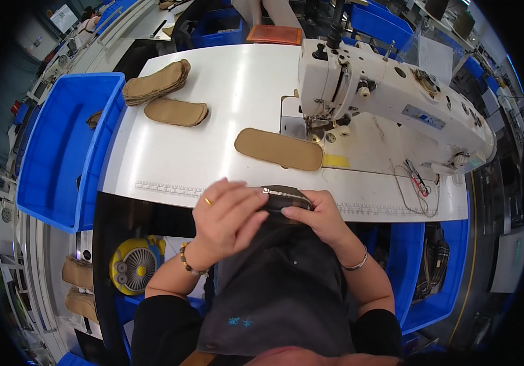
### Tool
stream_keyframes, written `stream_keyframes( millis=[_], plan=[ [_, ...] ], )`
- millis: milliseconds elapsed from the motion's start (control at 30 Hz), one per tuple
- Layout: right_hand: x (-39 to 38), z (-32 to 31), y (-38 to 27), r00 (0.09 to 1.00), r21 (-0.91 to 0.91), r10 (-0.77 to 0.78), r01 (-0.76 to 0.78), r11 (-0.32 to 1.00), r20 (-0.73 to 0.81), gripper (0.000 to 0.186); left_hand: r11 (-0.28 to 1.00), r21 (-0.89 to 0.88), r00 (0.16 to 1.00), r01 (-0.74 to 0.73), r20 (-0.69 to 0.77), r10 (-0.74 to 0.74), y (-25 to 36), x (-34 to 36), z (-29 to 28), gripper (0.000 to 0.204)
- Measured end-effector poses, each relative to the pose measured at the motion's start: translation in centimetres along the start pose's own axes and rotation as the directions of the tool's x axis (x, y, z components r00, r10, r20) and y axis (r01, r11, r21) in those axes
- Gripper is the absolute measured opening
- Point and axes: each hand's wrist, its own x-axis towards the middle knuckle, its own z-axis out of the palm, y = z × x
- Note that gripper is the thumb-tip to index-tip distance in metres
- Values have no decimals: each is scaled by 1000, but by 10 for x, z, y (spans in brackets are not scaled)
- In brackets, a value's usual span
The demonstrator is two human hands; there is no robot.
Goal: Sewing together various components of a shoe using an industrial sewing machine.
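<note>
A small dark pouch (286, 207) with a metal zipper (283, 193) along its top is held at the table's front edge, close to my body. My right hand (324, 218) grips its right end, thumb on the near side and fingers behind. At the left end, by the zipper, my left hand (228, 216) has its fingers bent together against the pouch; its fingertips are partly hidden. Just beyond lies a tan oval panel (279, 149), below the sewing machine's needle area. Another tan piece (176, 112) and a stack of tan pieces (157, 82) lie at the far left.
A white sewing machine (390, 79) stands on the right of the white table (225, 79). Small red-handled snippers (417, 177) and loose cord lie beside it. Blue bins (60, 152) flank the table, and a yellow fan (137, 266) sits below at left.
</note>
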Motion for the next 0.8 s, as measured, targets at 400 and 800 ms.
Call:
stream_keyframes(
  millis=[400, 800],
  plan=[
    [-26, -13, 0, 929, -410, 164, -15, 912, 331, 20, 242, -344, 368, 907, 928, -61, -11, -36, 17, 17],
    [-26, -7, -2, 939, -621, 170, 56, 782, 299, 29, 512, -424, 544, 747, 832, -106, 1, -33, 17, 12]
  ],
)
